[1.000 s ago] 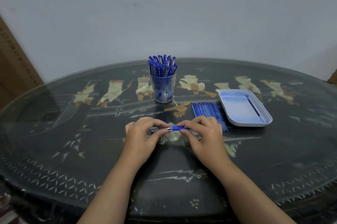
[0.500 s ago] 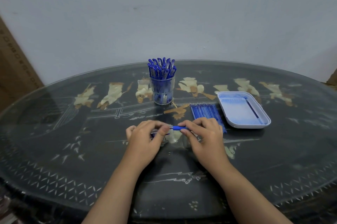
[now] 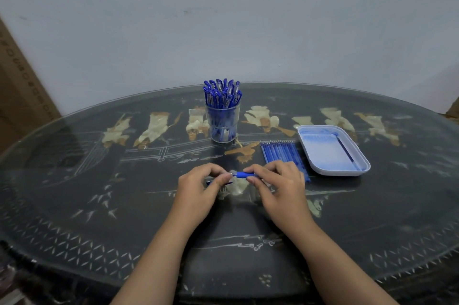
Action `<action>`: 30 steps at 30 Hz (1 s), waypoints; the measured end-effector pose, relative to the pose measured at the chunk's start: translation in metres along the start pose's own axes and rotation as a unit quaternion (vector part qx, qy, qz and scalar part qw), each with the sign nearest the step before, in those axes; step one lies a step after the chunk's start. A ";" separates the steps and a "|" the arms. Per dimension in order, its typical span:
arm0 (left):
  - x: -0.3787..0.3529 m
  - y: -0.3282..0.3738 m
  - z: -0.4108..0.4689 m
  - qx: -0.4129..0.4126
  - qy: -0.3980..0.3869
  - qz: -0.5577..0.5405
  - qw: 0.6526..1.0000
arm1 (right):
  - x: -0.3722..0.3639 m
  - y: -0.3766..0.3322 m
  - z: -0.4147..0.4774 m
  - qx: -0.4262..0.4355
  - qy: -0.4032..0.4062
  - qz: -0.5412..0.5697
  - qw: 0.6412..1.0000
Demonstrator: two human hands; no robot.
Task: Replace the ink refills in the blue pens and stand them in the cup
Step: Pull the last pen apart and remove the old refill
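- Little is seen to have moved since a second ago: both hands are kept on the pen (image 3: 244,175) at the same spot, and only the view is tilted slightly.
- The pen is held level, low over the table (image 3: 99,205), with its blue grip shown between the hands.
- The silver tip end is pinched by the curled fingers of the left hand (image 3: 198,190).
- The barrel is grasped and hidden by the fingers of the right hand (image 3: 278,188).
- A thin dark blue piece (image 3: 216,183) is seen under the left fingers; what it is cannot be told.
- Beyond the hands a clear cup (image 3: 223,128) is packed with upright pens (image 3: 221,96).
- Refills (image 3: 280,152) are laid in a row between cup and tray (image 3: 323,170), just beside the tray.
- One refill (image 3: 346,153) is laid in the tray, along its right wall.
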State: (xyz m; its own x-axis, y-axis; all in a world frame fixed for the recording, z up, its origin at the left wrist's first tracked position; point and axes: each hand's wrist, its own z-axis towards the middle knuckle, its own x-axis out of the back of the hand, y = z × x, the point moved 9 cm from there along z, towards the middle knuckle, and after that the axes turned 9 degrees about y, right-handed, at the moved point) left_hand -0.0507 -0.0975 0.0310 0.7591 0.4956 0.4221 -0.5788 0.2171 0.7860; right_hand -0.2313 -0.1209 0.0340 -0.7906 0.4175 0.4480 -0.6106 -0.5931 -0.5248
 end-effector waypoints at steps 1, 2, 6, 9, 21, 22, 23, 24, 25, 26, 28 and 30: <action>0.001 0.001 0.000 0.003 0.005 0.002 1.000 | 0.000 0.000 0.000 0.000 0.001 0.000 1.000; 0.001 0.001 0.000 0.012 0.005 -0.001 1.000 | 0.000 0.001 0.000 -0.001 0.002 0.001 1.000; 0.001 0.002 -0.002 0.035 -0.014 -0.047 0.998 | 0.001 0.000 -0.001 -0.001 0.001 0.001 1.000; 0.003 -0.002 -0.001 0.062 -0.003 -0.053 0.997 | 0.000 0.000 0.000 0.001 -0.003 -0.004 1.000; 0.011 -0.009 -0.002 0.126 0.027 -0.105 0.986 | 0.001 0.001 0.000 -0.006 0.004 0.011 1.000; 0.012 -0.010 -0.001 0.133 0.033 -0.122 0.983 | 0.001 0.002 0.000 -0.006 0.003 0.011 1.000; 0.013 -0.012 -0.002 0.143 0.038 -0.139 0.979 | 0.001 0.002 0.001 -0.007 0.002 0.011 1.000; 0.014 -0.012 -0.001 0.152 0.040 -0.152 0.976 | 0.000 0.002 0.001 -0.008 0.001 0.011 1.000; 0.015 -0.012 -0.001 0.160 0.041 -0.162 0.973 | 0.000 0.002 0.001 -0.009 0.001 0.012 1.000; 0.018 -0.012 -0.001 0.164 0.044 -0.166 0.971 | 0.001 0.003 0.000 -0.010 0.001 0.013 1.000; 0.033 -0.012 0.002 0.155 0.058 -0.126 0.978 | 0.002 0.004 0.000 -0.014 0.004 0.013 1.000; 0.053 -0.012 0.009 0.113 0.049 0.025 0.992 | 0.003 0.004 0.000 -0.016 0.006 0.010 1.000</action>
State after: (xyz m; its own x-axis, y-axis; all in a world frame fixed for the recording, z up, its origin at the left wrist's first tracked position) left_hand -0.0010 -0.0815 0.0481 0.6923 0.5830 0.4252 -0.5241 0.0013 0.8517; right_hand -0.2356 -0.1220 0.0332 -0.8032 0.4140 0.4284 -0.5955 -0.5793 -0.5566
